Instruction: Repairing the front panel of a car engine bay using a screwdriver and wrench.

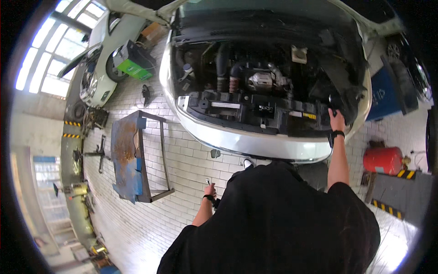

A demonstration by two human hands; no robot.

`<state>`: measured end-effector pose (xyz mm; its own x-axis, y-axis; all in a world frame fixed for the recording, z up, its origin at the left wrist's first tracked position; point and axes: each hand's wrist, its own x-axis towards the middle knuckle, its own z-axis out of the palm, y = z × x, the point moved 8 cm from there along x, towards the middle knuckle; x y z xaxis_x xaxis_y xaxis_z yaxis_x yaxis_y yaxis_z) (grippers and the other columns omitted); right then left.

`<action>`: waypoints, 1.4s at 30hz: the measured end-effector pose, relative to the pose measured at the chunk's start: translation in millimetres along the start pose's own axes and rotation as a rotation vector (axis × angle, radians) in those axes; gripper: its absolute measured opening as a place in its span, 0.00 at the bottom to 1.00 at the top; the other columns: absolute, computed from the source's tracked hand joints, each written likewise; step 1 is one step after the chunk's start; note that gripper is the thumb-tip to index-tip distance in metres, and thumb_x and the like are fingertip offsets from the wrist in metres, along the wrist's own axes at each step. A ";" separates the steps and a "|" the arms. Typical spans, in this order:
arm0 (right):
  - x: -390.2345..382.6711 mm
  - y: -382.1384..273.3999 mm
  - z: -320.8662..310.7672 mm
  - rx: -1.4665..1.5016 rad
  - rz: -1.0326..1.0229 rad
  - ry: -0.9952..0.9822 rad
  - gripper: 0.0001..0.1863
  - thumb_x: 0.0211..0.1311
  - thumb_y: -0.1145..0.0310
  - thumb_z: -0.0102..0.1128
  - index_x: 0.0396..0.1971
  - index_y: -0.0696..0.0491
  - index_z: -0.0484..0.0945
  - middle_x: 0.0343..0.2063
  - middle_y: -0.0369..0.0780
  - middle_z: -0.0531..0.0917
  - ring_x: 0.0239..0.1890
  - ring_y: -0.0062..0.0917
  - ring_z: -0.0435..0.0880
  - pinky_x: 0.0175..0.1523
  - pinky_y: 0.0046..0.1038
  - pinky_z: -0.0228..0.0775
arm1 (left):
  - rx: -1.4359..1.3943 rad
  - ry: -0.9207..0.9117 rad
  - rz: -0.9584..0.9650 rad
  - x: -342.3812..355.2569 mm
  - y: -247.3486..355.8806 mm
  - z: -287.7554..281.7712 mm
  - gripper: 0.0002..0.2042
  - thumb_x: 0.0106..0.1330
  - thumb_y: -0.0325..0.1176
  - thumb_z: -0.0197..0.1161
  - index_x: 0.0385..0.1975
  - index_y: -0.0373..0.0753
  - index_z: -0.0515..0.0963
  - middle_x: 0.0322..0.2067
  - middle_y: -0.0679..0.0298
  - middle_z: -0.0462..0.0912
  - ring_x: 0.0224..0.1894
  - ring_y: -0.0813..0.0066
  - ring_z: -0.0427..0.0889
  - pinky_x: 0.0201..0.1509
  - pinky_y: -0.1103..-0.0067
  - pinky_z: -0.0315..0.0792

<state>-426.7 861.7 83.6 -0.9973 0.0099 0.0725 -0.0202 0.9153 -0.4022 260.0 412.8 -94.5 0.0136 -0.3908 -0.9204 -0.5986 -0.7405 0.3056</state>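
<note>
One car [255, 145] fills the upper centre of the frame, the right hand [336, 119] at the near right corner of its engine bay [264, 98]. At lower centre, the left hand [210, 190] has a tool [207, 181] in it, right of the desk [123, 153]. Another car [106, 86] stands upper left, a tank [382, 160] at right.

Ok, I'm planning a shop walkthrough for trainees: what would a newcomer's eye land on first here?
The open engine bay of a pale car dominates the upper middle, with the right hand at its near right corner. A bright red cylindrical tank stands out at the right. Left of centre is a rusty blue metal table.
</note>
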 end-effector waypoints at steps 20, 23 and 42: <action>-13.3 -22.6 -16.5 -0.112 0.039 -0.187 0.23 0.61 0.47 0.53 0.44 0.51 0.71 0.38 0.50 0.82 0.46 0.48 0.78 0.44 0.45 0.72 | 0.041 -0.032 0.067 -11.6 14.6 2.4 0.17 0.58 0.42 0.57 0.13 0.49 0.57 0.08 0.74 0.52 0.07 0.80 0.51 0.12 0.78 0.45; -9.3 -13.4 -19.0 -0.045 0.182 -0.132 0.20 0.58 0.48 0.54 0.38 0.50 0.71 0.37 0.51 0.82 0.44 0.49 0.79 0.46 0.47 0.70 | 0.048 -0.053 0.066 -10.2 13.4 2.9 0.17 0.58 0.42 0.57 0.13 0.48 0.58 0.08 0.74 0.53 0.08 0.80 0.51 0.12 0.78 0.45; -8.6 -14.9 -18.4 -0.090 0.095 -0.102 0.18 0.60 0.50 0.53 0.41 0.48 0.69 0.36 0.50 0.82 0.43 0.50 0.79 0.44 0.48 0.71 | 0.068 -0.061 0.046 0.1 9.7 4.4 0.19 0.60 0.45 0.55 0.12 0.49 0.55 0.08 0.72 0.50 0.07 0.77 0.49 0.12 0.76 0.44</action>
<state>-416.6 855.4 105.8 -0.9965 0.0613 -0.0563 0.0761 0.9447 -0.3189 250.7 408.0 -92.7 -0.0627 -0.3883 -0.9194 -0.6505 -0.6827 0.3327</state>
